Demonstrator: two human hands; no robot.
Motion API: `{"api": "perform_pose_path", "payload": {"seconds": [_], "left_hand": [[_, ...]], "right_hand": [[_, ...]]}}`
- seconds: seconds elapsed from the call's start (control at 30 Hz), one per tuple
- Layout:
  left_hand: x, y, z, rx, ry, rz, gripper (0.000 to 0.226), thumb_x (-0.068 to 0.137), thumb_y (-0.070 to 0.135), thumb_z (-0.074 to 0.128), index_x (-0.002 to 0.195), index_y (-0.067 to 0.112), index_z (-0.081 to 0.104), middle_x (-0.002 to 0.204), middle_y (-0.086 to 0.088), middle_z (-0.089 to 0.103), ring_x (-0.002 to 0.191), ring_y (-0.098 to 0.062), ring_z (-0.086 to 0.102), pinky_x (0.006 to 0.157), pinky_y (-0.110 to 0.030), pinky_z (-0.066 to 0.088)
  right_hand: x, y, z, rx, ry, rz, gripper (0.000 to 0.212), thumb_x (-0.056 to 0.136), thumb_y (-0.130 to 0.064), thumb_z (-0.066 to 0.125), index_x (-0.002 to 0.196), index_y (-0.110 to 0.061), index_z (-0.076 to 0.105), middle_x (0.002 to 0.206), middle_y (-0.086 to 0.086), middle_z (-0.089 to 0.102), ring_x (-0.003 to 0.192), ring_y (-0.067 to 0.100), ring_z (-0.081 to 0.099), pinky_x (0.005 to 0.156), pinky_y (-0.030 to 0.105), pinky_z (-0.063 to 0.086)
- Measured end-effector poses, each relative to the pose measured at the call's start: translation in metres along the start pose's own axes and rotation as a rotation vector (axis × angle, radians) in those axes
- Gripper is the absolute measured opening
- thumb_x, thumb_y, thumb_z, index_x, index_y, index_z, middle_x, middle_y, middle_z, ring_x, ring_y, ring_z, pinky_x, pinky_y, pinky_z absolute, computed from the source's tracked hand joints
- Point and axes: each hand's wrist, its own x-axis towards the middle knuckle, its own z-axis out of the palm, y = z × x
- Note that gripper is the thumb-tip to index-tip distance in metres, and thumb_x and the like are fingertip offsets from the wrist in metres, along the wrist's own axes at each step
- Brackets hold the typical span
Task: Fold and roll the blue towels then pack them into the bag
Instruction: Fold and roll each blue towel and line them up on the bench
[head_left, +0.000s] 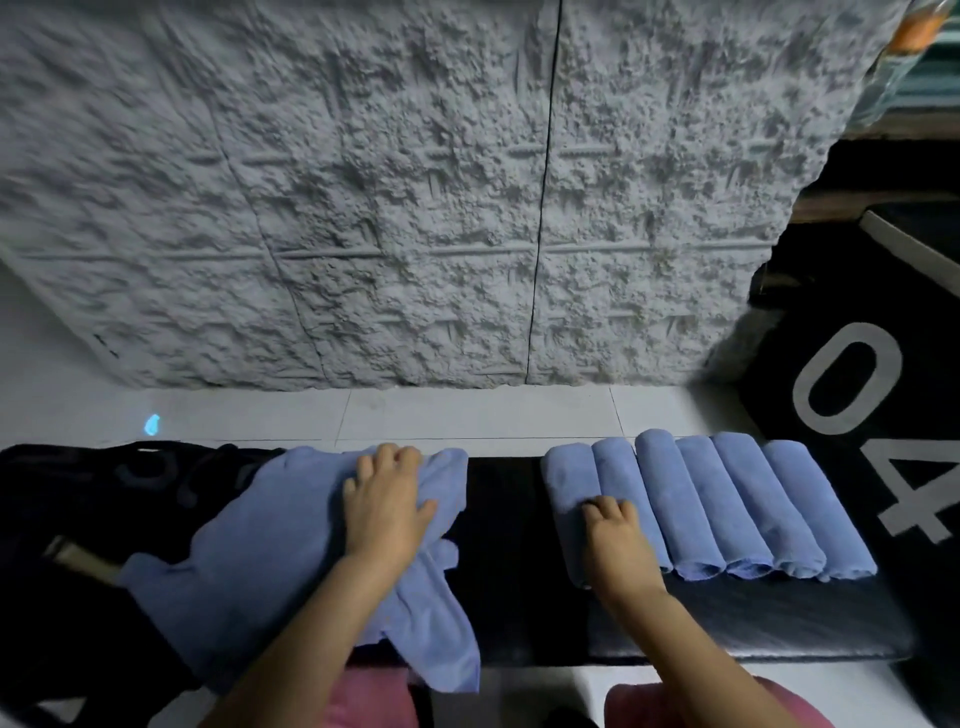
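Several rolled blue towels (727, 509) lie side by side on the right of a black bench (509, 545). My right hand (618, 545) rests on the leftmost roll (566, 499), fingers laid over it. A loose pile of unrolled blue towels (260, 561) lies on the left of the bench. My left hand (387, 509) lies on top of that pile near its far edge, fingers curled into the cloth. A black bag (104, 499) sits at the far left, partly under the loose towels.
A rough grey stone-textured wall (415, 208) rises behind the bench across a strip of white tiled floor (467, 415). A black mat with white numerals (852, 379) lies at the right. My pink-clad knees (675, 706) show below the bench.
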Motion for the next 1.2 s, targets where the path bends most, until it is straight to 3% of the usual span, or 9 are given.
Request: {"api": "perform_pose_path", "payload": {"seconds": [0.1,0.17,0.23,0.33,0.6,0.77,0.87,1.0,1.2], "left_hand": [[-0.007,-0.056,0.002,0.078,-0.016,-0.174,0.059,0.063,0.044,0.079,0.110,0.018,0.056,0.110,-0.008,0.056,0.103,-0.033,0.052,0.077,-0.040,0.044],[-0.012,-0.080,0.005,0.027,-0.051,-0.185,0.037,0.074,0.036,0.072,0.105,0.018,0.061,0.106,-0.008,0.060,0.102,-0.033,0.054,0.079,-0.039,0.043],[-0.014,-0.097,0.003,-0.191,0.046,-0.170,0.006,0.083,0.024,0.066,0.079,0.019,0.064,0.082,-0.005,0.063,0.083,-0.029,0.059,0.068,-0.035,0.043],[-0.009,-0.106,-0.010,-0.721,0.141,-0.257,0.041,0.087,0.013,0.065,0.053,0.014,0.042,0.054,-0.005,0.040,0.058,-0.017,0.041,0.056,-0.031,0.033],[-0.013,-0.075,-0.125,-1.702,-0.145,-0.173,0.025,0.098,0.011,0.042,0.107,0.003,0.064,0.106,-0.011,0.070,0.101,-0.021,0.065,0.091,-0.032,0.049],[-0.023,-0.054,-0.190,-1.814,-0.275,-0.119,0.027,0.099,0.014,0.039,0.114,0.009,0.061,0.111,-0.012,0.069,0.102,-0.020,0.065,0.088,-0.031,0.047],[-0.028,-0.043,-0.220,-1.880,-0.317,-0.118,0.029,0.100,0.017,0.037,0.114,0.008,0.060,0.108,-0.015,0.069,0.097,-0.024,0.067,0.083,-0.033,0.051],[-0.037,-0.023,-0.252,-1.912,-0.281,-0.121,0.026,0.098,0.019,0.044,0.102,0.007,0.065,0.100,-0.016,0.070,0.091,-0.024,0.066,0.086,-0.035,0.050],[-0.067,0.019,-0.267,-1.315,0.286,0.063,0.024,0.090,0.032,0.058,0.082,0.009,0.056,0.072,0.005,0.057,0.070,-0.005,0.053,0.064,-0.020,0.041]], "right_hand": [[-0.004,-0.010,-0.005,-0.009,0.112,-0.060,0.034,0.086,-0.001,0.044,0.119,-0.007,0.051,0.135,0.007,0.041,0.120,0.027,0.036,0.085,0.032,0.047],[-0.008,-0.021,-0.006,-0.008,0.157,-0.103,0.033,0.084,0.002,0.045,0.115,-0.007,0.055,0.135,0.008,0.045,0.119,0.030,0.040,0.076,0.033,0.046],[-0.011,-0.032,-0.006,0.039,0.173,-0.136,0.039,0.085,0.000,0.045,0.120,-0.012,0.056,0.133,0.004,0.048,0.119,0.028,0.040,0.075,0.033,0.045],[-0.015,-0.056,-0.008,0.214,0.162,-0.218,0.040,0.088,-0.006,0.047,0.124,-0.020,0.057,0.129,-0.006,0.051,0.117,0.021,0.039,0.087,0.028,0.044],[-0.009,-0.159,-0.111,0.918,0.161,-0.440,0.020,0.089,-0.019,0.062,0.107,-0.029,0.062,0.103,-0.020,0.062,0.096,0.004,0.055,0.083,0.020,0.046],[-0.019,-0.181,-0.193,0.952,0.142,-0.567,0.025,0.090,-0.020,0.063,0.112,-0.031,0.060,0.110,-0.020,0.061,0.102,-0.007,0.051,0.087,0.010,0.039],[-0.031,-0.175,-0.224,1.058,-0.056,-0.519,0.020,0.091,-0.021,0.061,0.112,-0.019,0.063,0.088,0.002,0.066,0.082,0.014,0.059,0.076,0.024,0.047],[-0.059,-0.159,-0.264,1.317,-0.081,-0.436,0.017,0.090,-0.012,0.063,0.106,-0.012,0.061,0.065,-0.001,0.054,0.056,0.007,0.049,0.054,0.014,0.039],[-0.084,-0.149,-0.304,1.632,0.008,-0.241,0.010,0.093,-0.016,0.059,0.086,-0.013,0.066,0.084,0.009,0.057,0.083,0.024,0.047,0.069,0.034,0.037]]}}
